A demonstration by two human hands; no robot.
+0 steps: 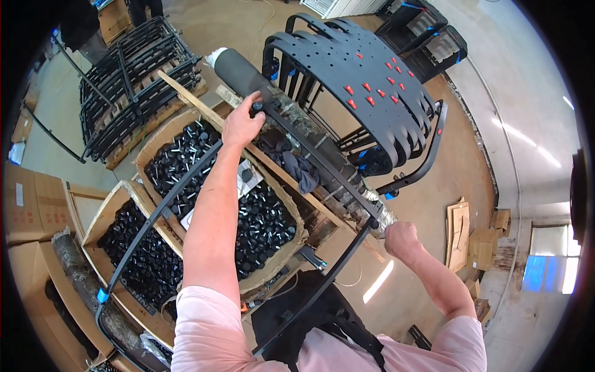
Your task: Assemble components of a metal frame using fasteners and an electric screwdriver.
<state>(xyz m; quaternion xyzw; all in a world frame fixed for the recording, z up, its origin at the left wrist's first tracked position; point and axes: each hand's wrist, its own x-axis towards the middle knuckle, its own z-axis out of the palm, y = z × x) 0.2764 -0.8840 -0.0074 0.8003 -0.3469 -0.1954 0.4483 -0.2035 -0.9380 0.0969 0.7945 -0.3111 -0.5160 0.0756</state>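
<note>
A black metal frame [331, 172] made of straight square bars lies across in front of me, over a wrapped, padded support [238, 73]. At its far left corner, my left hand [242, 126] pinches a round black screw-in foot [256, 106] between thumb and fingers. My right hand [403, 240] is closed in a fist just right of the frame's near right corner, where another round black foot [374, 224] shows. What the right fingers hold, if anything, is hidden. Beneath my left forearm, a cardboard box [297, 239] contains many black feet with metal bolts.
Another box [111, 217] of small black parts stands left. Curved black perforated panels [347, 56] with red pieces are stacked beyond the frame. A pallet of black frames [133, 87] stands far left, near a person [80, 28]. Flattened cardboard [457, 234] leans at right.
</note>
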